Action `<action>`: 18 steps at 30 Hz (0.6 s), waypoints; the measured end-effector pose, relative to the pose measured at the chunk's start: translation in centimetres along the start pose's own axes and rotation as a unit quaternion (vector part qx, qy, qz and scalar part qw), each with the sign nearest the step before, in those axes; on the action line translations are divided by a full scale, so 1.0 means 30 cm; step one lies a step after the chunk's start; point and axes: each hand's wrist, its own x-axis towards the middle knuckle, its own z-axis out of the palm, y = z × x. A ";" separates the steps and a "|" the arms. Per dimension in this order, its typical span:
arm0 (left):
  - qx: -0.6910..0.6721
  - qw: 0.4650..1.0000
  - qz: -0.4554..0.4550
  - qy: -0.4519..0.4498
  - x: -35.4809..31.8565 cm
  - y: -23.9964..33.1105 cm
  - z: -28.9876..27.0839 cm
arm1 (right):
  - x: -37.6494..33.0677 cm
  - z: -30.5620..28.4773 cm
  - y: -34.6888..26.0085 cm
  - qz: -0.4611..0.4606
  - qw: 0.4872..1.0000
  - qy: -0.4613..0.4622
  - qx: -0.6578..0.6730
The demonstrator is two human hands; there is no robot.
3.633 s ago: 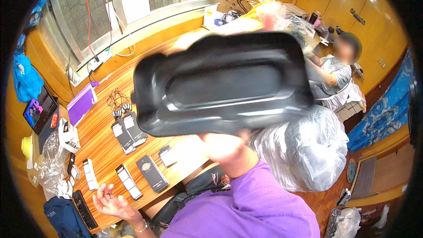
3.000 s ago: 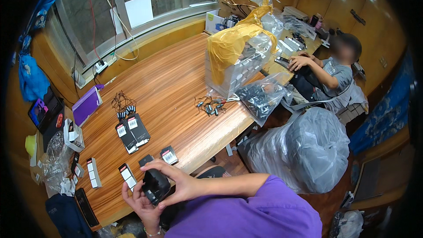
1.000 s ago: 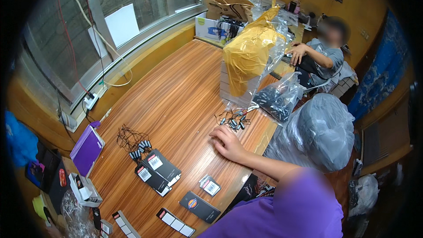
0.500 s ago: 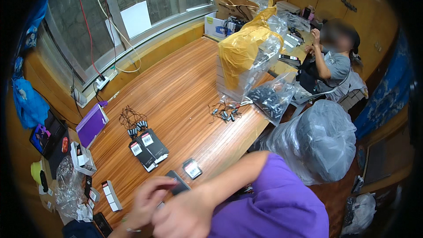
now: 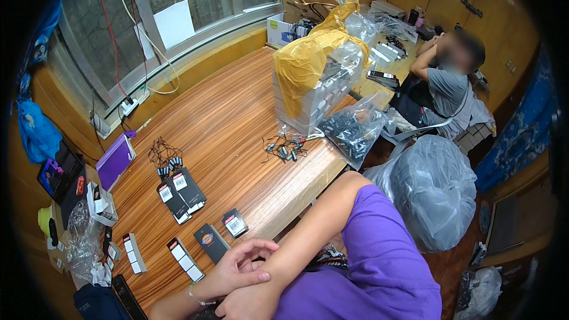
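Note:
My left hand (image 5: 242, 268), with a bracelet at its wrist, rests against my right forearm, its fingers curved and apart with nothing in them. Crossing below it, my right hand (image 5: 252, 303) lies at the lower edge, its fingers mostly hidden. Just beyond the left hand is a flat black box (image 5: 211, 244) with a round coloured emblem. Beside that box lies a strip of white labels (image 5: 187, 261) on a black backing, and on its other side a small stack of black-and-white tags (image 5: 235, 223).
Black packets (image 5: 188, 186) lie near bundled black cables (image 5: 169, 157). Loose small cabled parts (image 5: 287, 149) sit by a tall yellow-and-clear wrapped stack (image 5: 311, 83). A bag of black parts (image 5: 354, 130) overhangs the table edge. Another person (image 5: 447, 83) sits at the far right beyond a large plastic-wrapped bundle (image 5: 424, 189).
My left hand has moved right onto my right forearm, uncovering the black box and label strip. The view has shifted slightly. The other person's hands are now raised together near the head.

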 end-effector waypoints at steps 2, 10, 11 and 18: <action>0.014 0.999 -0.029 0.030 -0.014 -0.017 -0.009 | -0.018 0.001 -0.007 0.001 1.000 -0.010 0.016; 0.006 0.995 0.080 0.054 -0.037 0.146 0.008 | 0.046 -0.170 0.081 0.081 0.985 -0.040 0.146; 0.042 0.995 0.085 0.033 -0.038 0.153 -0.033 | 0.054 -0.210 0.099 0.101 0.978 -0.054 0.176; 0.124 0.954 0.209 0.177 -0.211 0.138 -0.219 | 0.086 -0.218 0.207 0.141 0.967 -0.174 0.123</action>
